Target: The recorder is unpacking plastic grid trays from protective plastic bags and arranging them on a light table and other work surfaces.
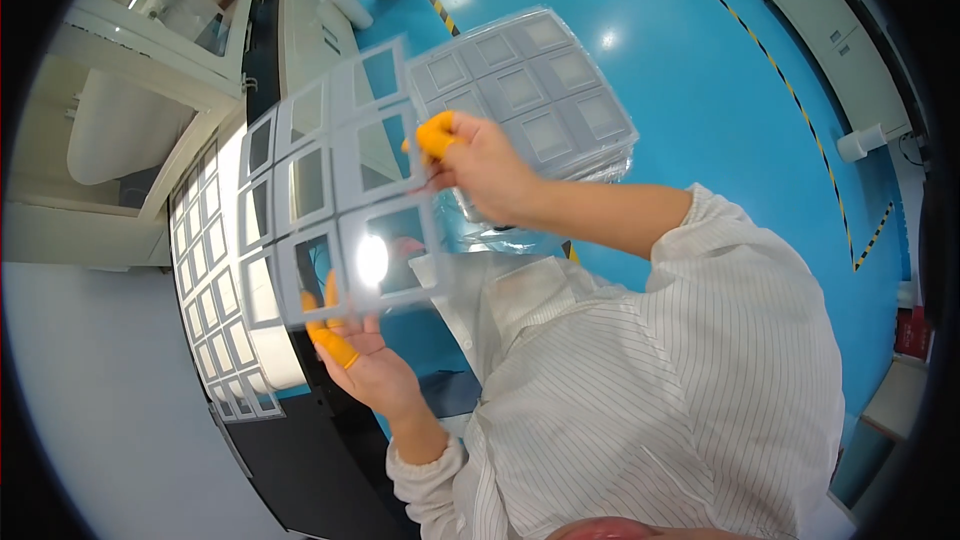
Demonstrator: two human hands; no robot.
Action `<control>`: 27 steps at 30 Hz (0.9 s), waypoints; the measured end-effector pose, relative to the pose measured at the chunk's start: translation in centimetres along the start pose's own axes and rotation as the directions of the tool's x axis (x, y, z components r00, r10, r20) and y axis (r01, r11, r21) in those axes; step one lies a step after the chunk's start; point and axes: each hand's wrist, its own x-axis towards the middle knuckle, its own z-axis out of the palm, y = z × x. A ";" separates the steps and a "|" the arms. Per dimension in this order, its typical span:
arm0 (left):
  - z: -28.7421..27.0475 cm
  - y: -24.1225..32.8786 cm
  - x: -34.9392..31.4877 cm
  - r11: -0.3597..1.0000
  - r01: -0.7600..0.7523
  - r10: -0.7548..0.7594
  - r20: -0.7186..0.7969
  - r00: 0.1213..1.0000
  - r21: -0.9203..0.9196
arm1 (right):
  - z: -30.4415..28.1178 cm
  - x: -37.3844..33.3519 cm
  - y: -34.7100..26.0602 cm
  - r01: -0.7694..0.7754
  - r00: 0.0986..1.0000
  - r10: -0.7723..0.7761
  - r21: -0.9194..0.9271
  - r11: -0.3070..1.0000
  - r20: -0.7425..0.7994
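Pinching panel point(340, 190) — fingers point(432, 136) at edges

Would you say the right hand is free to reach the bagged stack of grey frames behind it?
Probably not at once: the right hand pinches the grey frame sheet at its edge. The bagged stack lies close behind, with nothing between.

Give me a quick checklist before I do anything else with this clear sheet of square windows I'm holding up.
1. Left hand grips the sheet at its lower edge: ok.
2. Right hand pinches the sheet's right edge: ok.
3. Orange finger covers on gripping fingers: ok.
4. Sheet held flat, not bent: cannot tell, the lens curves edges.
5. Glare spot hides one window: not ok for inspecting.
6. Bagged stack behind the right hand, apart from the sheet: cannot tell.
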 end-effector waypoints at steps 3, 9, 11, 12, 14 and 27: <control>1.8 0.9 0.2 0.973 -0.229 0.229 -0.058 0.972 0.005 | 1.0 -0.9 -0.1 0.055 0.991 -0.048 -0.049 0.997 0.127; -2.6 6.0 2.2 0.955 -0.288 0.295 -0.325 0.899 0.071 | -5.1 9.9 -0.6 0.294 0.956 -0.204 -0.666 0.686 0.212; -6.7 7.4 2.7 0.962 -0.273 0.244 -0.438 0.865 -0.004 | -13.0 16.9 -1.7 0.309 0.873 -0.470 -0.893 0.327 0.130; -9.7 8.1 2.4 0.954 -0.297 0.279 -0.508 0.815 0.048 | -16.6 18.3 -2.4 0.273 0.786 -0.551 -0.957 -0.099 0.281; -16.3 9.3 1.3 0.970 -0.245 0.199 -0.573 0.795 -0.004 | -26.1 21.5 -2.2 0.111 0.830 -0.458 -0.900 -0.423 0.318; -41.3 8.6 -0.9 0.988 -0.153 0.069 -0.862 0.502 -0.010 | -36.5 31.8 -3.7 0.011 0.976 -0.218 -1.000 -0.024 0.016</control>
